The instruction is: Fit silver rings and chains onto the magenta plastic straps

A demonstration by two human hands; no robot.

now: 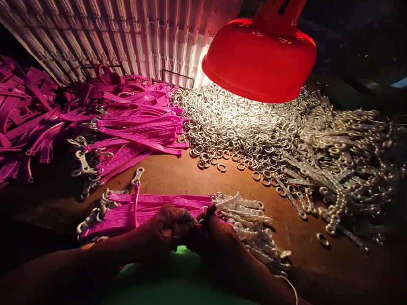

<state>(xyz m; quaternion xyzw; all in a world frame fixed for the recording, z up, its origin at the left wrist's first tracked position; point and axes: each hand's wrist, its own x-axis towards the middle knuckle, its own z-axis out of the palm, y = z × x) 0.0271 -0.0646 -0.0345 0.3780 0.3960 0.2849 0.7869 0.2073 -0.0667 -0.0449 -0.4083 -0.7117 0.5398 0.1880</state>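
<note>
My left hand [167,227] and my right hand [217,236] meet over the near edge of the table, both with closed fingers. A pink strap [135,203] with a metal clasp [137,176] at its end rises beside my left hand and appears to run into its grip. Something small and greyish shows at the left fingertips, too dark to name. What the right fingers pinch is hidden in shadow. Behind and under the hands lies a row of pink straps [168,200], with clasps at the left and pale chain pieces [251,213] at the right.
A red lamp [259,63] hangs low over a heap of metal rings [230,116]. Pink straps [4,108] pile up at the left, chains [348,150] at the right. A corrugated panel [112,17] stands behind. One loose ring [323,240] lies on the table [172,168].
</note>
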